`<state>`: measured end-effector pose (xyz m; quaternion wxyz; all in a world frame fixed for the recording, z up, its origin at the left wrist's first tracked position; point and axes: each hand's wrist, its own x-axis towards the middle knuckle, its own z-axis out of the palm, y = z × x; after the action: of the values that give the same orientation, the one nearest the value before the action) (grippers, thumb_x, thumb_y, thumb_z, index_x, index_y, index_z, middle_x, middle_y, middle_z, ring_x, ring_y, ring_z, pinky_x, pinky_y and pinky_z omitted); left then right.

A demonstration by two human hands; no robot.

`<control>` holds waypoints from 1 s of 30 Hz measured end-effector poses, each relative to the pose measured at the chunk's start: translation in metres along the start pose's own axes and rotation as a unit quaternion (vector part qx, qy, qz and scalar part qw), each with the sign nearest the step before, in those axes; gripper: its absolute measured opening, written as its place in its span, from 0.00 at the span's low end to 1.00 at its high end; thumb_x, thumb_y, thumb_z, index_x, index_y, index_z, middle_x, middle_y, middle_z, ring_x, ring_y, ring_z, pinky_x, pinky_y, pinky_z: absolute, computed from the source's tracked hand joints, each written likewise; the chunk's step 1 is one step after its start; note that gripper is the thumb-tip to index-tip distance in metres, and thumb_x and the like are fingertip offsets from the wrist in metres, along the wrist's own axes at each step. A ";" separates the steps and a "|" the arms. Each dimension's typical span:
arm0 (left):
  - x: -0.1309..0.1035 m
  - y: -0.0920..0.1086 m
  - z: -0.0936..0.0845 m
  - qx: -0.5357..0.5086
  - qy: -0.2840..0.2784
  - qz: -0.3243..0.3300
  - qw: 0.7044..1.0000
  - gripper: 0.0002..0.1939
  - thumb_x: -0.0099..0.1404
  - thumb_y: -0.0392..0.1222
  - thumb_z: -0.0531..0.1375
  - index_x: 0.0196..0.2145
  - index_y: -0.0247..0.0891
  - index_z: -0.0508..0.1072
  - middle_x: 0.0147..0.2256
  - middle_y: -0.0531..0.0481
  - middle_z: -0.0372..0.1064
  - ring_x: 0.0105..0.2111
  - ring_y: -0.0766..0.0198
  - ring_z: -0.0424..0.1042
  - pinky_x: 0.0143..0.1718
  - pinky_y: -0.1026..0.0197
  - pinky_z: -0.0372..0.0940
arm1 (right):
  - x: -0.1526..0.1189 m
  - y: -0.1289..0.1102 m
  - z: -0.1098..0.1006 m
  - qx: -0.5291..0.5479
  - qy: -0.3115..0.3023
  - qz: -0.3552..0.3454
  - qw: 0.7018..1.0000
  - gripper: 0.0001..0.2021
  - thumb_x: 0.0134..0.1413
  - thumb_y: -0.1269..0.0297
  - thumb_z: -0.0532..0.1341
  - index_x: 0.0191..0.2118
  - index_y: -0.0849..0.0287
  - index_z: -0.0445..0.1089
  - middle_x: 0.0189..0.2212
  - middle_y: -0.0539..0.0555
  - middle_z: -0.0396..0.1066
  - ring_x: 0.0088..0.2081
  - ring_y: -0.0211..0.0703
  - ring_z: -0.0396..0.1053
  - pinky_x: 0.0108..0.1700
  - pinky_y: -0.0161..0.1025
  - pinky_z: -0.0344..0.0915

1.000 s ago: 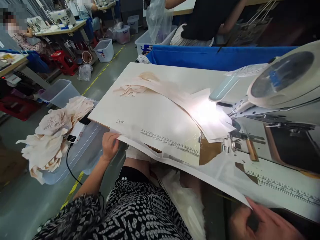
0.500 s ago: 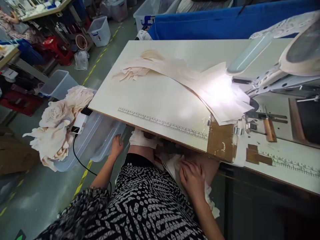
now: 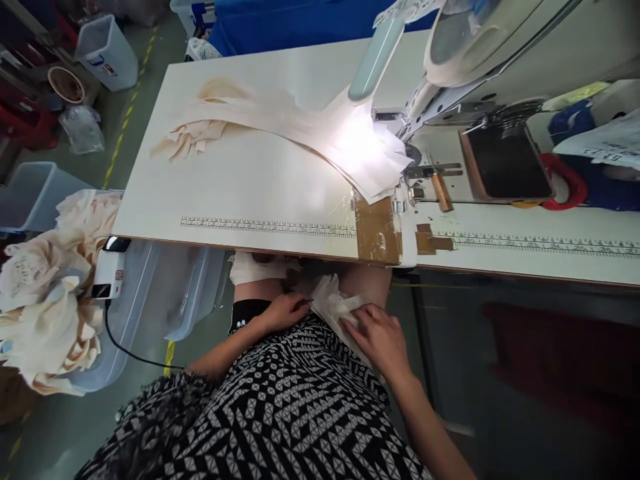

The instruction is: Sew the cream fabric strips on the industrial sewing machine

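Observation:
A bundle of thin white fabric pieces (image 3: 333, 300) lies across my lap, just below the table edge. My right hand (image 3: 381, 335) is closed on the right side of this fabric, thumb and fingers pinching its folds. My left hand (image 3: 284, 312) rests over my lap at the fabric's left edge, its fingers curled together; what they hold, if anything, is hidden. On the sewing table (image 3: 240, 180), a long stack of cream fabric strips (image 3: 280, 120) reaches to the sewing machine (image 3: 415, 107), where the lamp glare washes out its right end.
Right of the machine needle lie a wooden-handled tool (image 3: 442, 192), a dark phone-like slab (image 3: 507, 160) and red-handled scissors (image 3: 570, 181). At left, a clear plastic bin (image 3: 145, 287) holds heaped cream fabric (image 3: 50, 287) beside a white power bank (image 3: 108, 275) with a cable.
My left hand has come from beside the bin at the left to the fabric on my lap. My right hand now grips the fabric's folds. The view has swung right.

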<state>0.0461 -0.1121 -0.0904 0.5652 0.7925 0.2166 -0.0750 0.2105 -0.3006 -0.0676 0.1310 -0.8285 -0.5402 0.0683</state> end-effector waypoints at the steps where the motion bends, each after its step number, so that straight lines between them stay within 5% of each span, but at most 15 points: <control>1: 0.001 0.002 0.002 0.010 -0.027 0.005 1.000 0.16 0.67 0.44 0.53 0.47 0.36 0.74 0.44 0.45 0.75 0.40 0.61 0.73 0.43 0.61 0.66 | 0.000 -0.002 0.000 -0.006 -0.010 -0.008 1.000 0.24 0.68 0.52 0.45 0.30 0.58 0.71 0.29 0.56 0.71 0.34 0.47 0.68 0.36 0.41 0.54; 6: 0.008 0.008 0.008 -0.009 -0.119 0.016 0.993 0.18 0.69 0.47 0.51 0.38 0.35 0.77 0.38 0.47 0.75 0.39 0.61 0.72 0.42 0.64 0.64 | 0.005 0.002 -0.005 0.051 0.019 0.039 0.998 0.24 0.69 0.53 0.45 0.27 0.58 0.70 0.22 0.53 0.70 0.27 0.44 0.67 0.33 0.39 0.55; 9: 0.019 0.015 0.017 -0.045 -0.148 -0.025 0.988 0.19 0.67 0.50 0.53 0.31 0.34 0.77 0.32 0.48 0.73 0.36 0.59 0.70 0.42 0.62 0.63 | 0.008 0.005 -0.013 0.022 0.047 0.028 0.998 0.23 0.68 0.55 0.45 0.32 0.58 0.73 0.28 0.55 0.73 0.30 0.46 0.68 0.33 0.40 0.56; 13: 0.029 0.032 0.031 -0.195 -0.138 -0.119 0.964 0.20 0.64 0.51 0.56 0.26 0.32 0.75 0.27 0.48 0.70 0.36 0.58 0.69 0.45 0.59 0.62 | 0.008 -0.007 -0.027 -0.008 0.137 -0.017 0.990 0.19 0.67 0.59 0.49 0.33 0.60 0.74 0.30 0.56 0.73 0.32 0.47 0.68 0.35 0.41 0.59; 16: 0.031 0.048 0.039 -0.273 -0.121 -0.106 0.949 0.21 0.66 0.53 0.53 0.35 0.31 0.75 0.33 0.47 0.72 0.38 0.60 0.70 0.45 0.60 0.64 | 0.006 -0.020 -0.039 0.070 0.180 -0.048 0.980 0.14 0.67 0.62 0.51 0.36 0.60 0.71 0.28 0.53 0.73 0.29 0.41 0.69 0.35 0.38 0.61; 19: 0.033 0.062 0.036 -0.427 -0.064 -0.104 0.896 0.24 0.63 0.57 0.54 0.42 0.32 0.73 0.35 0.48 0.69 0.35 0.65 0.68 0.42 0.60 0.64 | 0.011 -0.028 -0.052 0.093 0.181 -0.088 0.975 0.12 0.66 0.60 0.53 0.34 0.58 0.70 0.27 0.51 0.73 0.28 0.40 0.69 0.36 0.38 0.61; 21: 0.034 0.071 0.024 -0.462 -0.063 -0.094 0.879 0.21 0.61 0.57 0.58 0.38 0.33 0.72 0.30 0.53 0.65 0.29 0.69 0.63 0.38 0.62 0.62 | 0.021 -0.030 -0.061 0.088 0.197 -0.091 0.972 0.12 0.65 0.59 0.54 0.35 0.57 0.71 0.29 0.53 0.73 0.31 0.44 0.70 0.37 0.41 0.62; 23: 0.032 0.082 0.004 -0.377 -0.149 -0.055 0.913 0.16 0.60 0.52 0.60 0.29 0.35 0.71 0.24 0.57 0.59 0.25 0.72 0.58 0.32 0.65 0.58 | 0.035 -0.030 -0.070 0.113 0.186 -0.107 0.970 0.13 0.65 0.58 0.52 0.40 0.56 0.72 0.35 0.55 0.75 0.37 0.48 0.72 0.41 0.43 0.65; 26: 0.022 0.098 -0.037 -0.214 -0.268 0.025 0.939 0.12 0.62 0.45 0.61 0.24 0.35 0.68 0.21 0.58 0.56 0.24 0.73 0.56 0.28 0.66 0.54 | 0.051 -0.025 -0.078 0.198 0.075 -0.169 0.963 0.14 0.65 0.57 0.51 0.37 0.53 0.73 0.36 0.52 0.75 0.41 0.48 0.73 0.49 0.44 0.68; 30: -0.005 0.103 -0.098 -0.133 -0.202 0.064 0.968 0.10 0.58 0.47 0.64 0.28 0.37 0.72 0.24 0.58 0.63 0.26 0.73 0.61 0.28 0.68 0.57 | 0.047 -0.001 -0.082 0.246 -0.030 -0.172 0.953 0.16 0.61 0.52 0.56 0.26 0.52 0.71 0.24 0.49 0.72 0.29 0.46 0.73 0.40 0.39 0.73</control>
<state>0.0736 -0.0495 0.0348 0.7008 0.6911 0.0553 -0.1678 0.2495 -0.2688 0.0127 0.3239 -0.6627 -0.6448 0.2003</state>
